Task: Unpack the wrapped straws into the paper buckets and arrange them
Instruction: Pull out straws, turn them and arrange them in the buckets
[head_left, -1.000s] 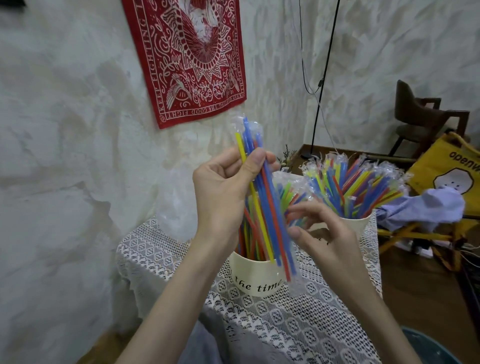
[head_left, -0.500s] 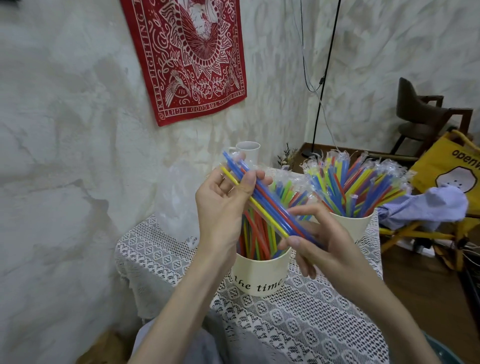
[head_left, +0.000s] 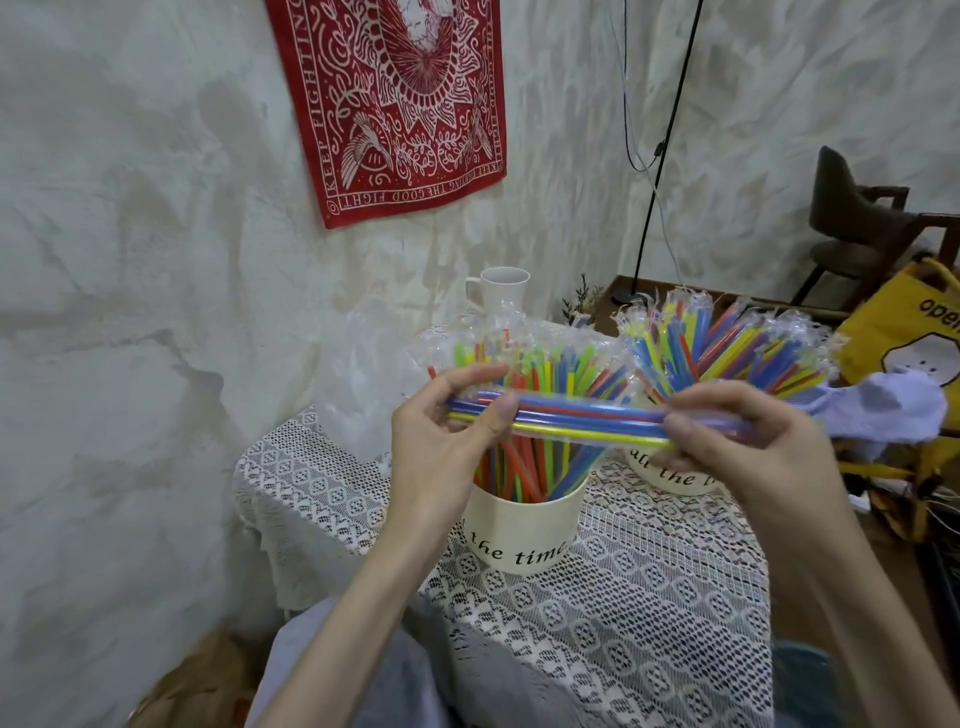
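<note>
Above the near bucket (head_left: 519, 530), at the middle of the worktop (head_left: 649, 597), I now have the bundle of wrapped straws (head_left: 582, 418) lying level. 1 second ago it stood almost upright in my hands; half a second ago it was tilted, and now it runs flat from left to right, clear of the straws below it.

My left hand (head_left: 441, 452) pinches the left end, thumb across the front and fingers curled behind. My right hand (head_left: 737, 441) pinches the right part of the bundle the same way, with a short length of wrapper sticking out past it toward the lilac cloth (head_left: 893, 405). So each grip is closed on the bundle, 1 at either end.

I judge the turn to level means I am setting up to work the wrapper open, or to slide the straws out endwise. Nothing has left the film yet: blue, red and yellow straws lie packed together inside it.

Straws already stand in the near bucket, most with clear film at their tops. A far bucket (head_left: 670, 478) toward the right edge of the worktop is packed with more. A white mug (head_left: 501, 288) stands at the back edge, and loose clear plastic (head_left: 363, 374) rises by the back left corner.
</note>
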